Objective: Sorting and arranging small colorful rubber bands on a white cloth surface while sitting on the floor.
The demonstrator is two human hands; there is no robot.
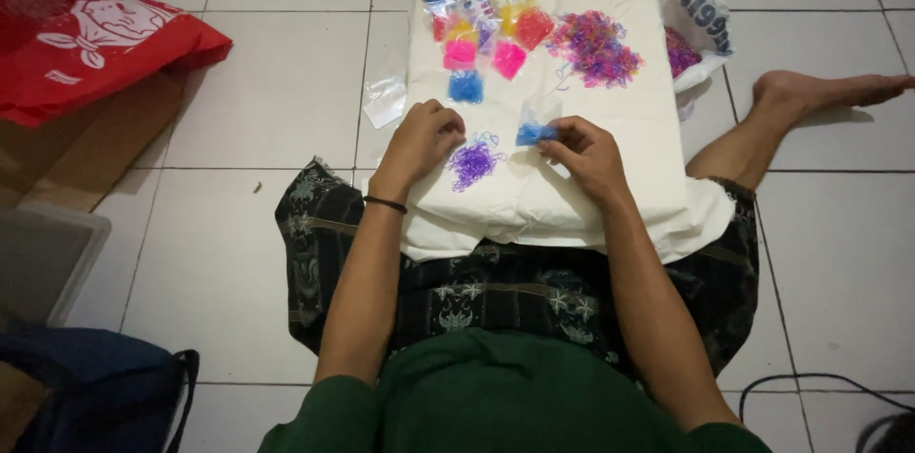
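While your left hand (422, 140) rests curled and empty beside the loose purple pile of tiny elastic bands (474, 163) near the white cloth's (610, 177) front edge, your right hand (586, 154) pinches the small clear bag of blue bands (536, 129), lifted for filling.

Left hand (419, 143): rests curled on the cream cloth (620, 186), with a purple heap of small bands (474, 163) just to its right, touching or nearly so.
Right hand (586, 156): pinches a small bag of blue bands (534, 133) at its fingertips.
Between the hands: only the purple heap blocks; bare cloth lies below it.
Ahead of the left hand: a blue packet (465, 86) near, pink packets (460, 54) beyond.
Ahead of the right hand: open cloth, then a mixed pile of bands (596, 46).
Left of the left hand: an empty clear bag (385, 100), then bare floor tiles (276, 100).
Right of the right hand: clear cloth, then a bare leg (762, 129).
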